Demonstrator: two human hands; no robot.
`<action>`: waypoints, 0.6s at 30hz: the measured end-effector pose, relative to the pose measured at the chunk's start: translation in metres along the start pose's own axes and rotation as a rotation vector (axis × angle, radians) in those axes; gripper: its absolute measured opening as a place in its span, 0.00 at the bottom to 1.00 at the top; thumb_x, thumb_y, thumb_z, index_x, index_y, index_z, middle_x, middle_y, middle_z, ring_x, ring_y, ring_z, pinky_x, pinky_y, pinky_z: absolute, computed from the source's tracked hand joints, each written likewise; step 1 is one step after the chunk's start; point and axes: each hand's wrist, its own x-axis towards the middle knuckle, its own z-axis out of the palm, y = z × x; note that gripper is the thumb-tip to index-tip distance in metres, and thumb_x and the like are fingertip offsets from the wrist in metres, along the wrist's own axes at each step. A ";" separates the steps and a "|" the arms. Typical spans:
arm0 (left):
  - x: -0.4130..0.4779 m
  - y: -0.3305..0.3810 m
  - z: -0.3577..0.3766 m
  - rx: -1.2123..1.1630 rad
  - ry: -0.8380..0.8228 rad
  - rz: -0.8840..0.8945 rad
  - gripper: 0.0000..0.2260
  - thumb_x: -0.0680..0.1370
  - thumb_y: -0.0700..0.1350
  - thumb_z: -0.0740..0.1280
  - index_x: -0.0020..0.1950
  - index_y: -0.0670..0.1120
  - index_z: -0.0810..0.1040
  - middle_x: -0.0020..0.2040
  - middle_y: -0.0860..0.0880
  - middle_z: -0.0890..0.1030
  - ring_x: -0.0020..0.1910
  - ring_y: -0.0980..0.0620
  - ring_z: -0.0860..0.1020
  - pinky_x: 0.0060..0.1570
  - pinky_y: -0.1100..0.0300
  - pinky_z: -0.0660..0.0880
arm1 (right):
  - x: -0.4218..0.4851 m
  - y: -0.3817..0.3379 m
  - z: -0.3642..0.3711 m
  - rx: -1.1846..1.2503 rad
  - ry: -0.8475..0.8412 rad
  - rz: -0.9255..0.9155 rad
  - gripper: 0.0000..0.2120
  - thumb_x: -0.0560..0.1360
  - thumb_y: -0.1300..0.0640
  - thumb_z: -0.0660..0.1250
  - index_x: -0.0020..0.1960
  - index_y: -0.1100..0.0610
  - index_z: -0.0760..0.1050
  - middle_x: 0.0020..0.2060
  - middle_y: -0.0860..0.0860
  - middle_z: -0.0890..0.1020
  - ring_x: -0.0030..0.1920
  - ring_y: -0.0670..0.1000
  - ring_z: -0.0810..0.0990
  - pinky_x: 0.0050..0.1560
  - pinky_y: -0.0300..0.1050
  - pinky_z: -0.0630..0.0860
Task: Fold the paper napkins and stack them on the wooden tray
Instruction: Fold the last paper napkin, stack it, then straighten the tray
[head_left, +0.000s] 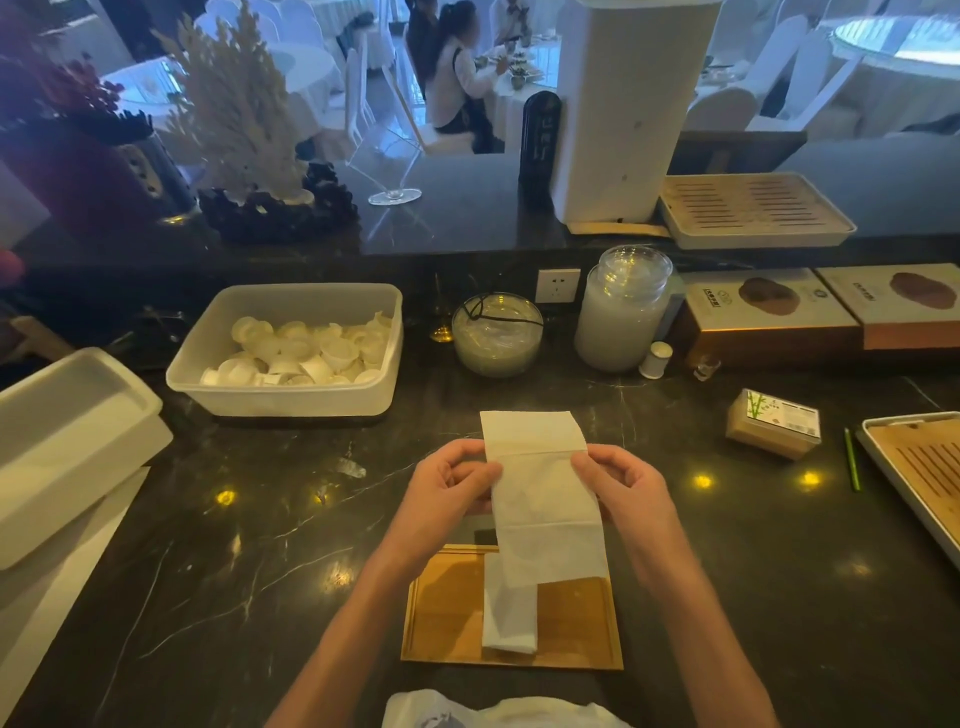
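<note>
Above the near edge of the dark counter (260, 519), both hands hold one paper napkin (545, 509) up in the air. The left hand (452, 480) pinches its left edge and the right hand (618, 478) pinches its right edge, both closed on the paper at about the same height. The napkin is a long strip, and its long axis runs away from the person: the far end reaches out past the fingers toward the plastic tub (291, 353), and the near end hangs down over the wooden tray (447, 603). Creases cross the strip, one just above the grip and one below it.

On the tray, directly under the hanging end, lies a folded napkin (509, 618), narrow and set lengthwise left of centre. The tray sits straight below and toward the body from the grip, equally close to either hand. By my reading, the coming fold brings the far end over along the crease, and the finished piece then goes down onto the one already there.
</note>
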 end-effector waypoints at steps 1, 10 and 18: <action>0.000 0.001 0.000 -0.002 -0.001 0.007 0.09 0.80 0.44 0.70 0.61 0.51 0.80 0.54 0.54 0.87 0.53 0.52 0.87 0.45 0.62 0.83 | 0.000 0.000 0.000 0.013 -0.010 -0.002 0.09 0.77 0.48 0.70 0.57 0.46 0.81 0.49 0.44 0.87 0.50 0.46 0.86 0.46 0.47 0.85; -0.001 0.006 0.001 -0.036 -0.003 0.050 0.07 0.81 0.44 0.69 0.55 0.54 0.84 0.53 0.51 0.86 0.54 0.50 0.86 0.45 0.62 0.83 | -0.004 -0.008 -0.002 0.176 -0.043 -0.025 0.07 0.77 0.53 0.70 0.54 0.45 0.82 0.50 0.50 0.86 0.49 0.52 0.87 0.43 0.49 0.85; -0.010 0.003 0.008 -0.278 -0.243 -0.295 0.24 0.79 0.67 0.59 0.68 0.55 0.76 0.63 0.48 0.84 0.62 0.44 0.83 0.54 0.47 0.83 | -0.006 -0.013 -0.002 0.137 0.021 -0.075 0.06 0.77 0.52 0.70 0.51 0.42 0.81 0.48 0.46 0.87 0.50 0.50 0.86 0.43 0.52 0.86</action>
